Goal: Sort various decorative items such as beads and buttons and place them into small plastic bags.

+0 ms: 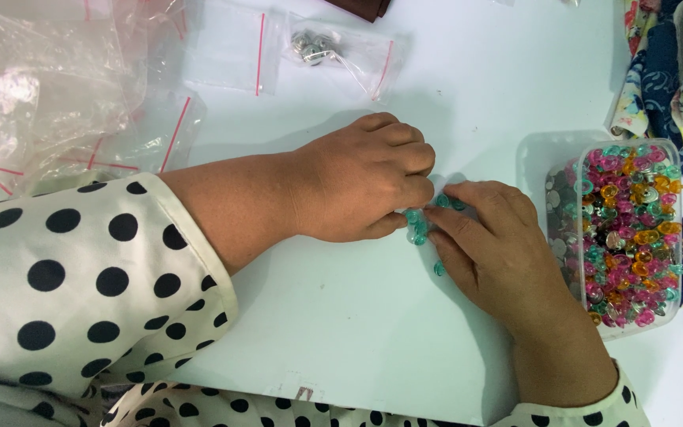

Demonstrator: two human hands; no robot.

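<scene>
Both hands, the left hand (357, 180) curled and the right hand (493, 237) flat, corral small teal translucent plastic push pins (419, 224) on the white bench (341, 332) between them; light, slippery, sharp-tipped, they seem best pinched by their heads.

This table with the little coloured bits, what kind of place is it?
Probably a small packing or craft worktable: a clear tub full of coloured push pins, empty zip bags, and both hands gathering a few green pins.
</scene>
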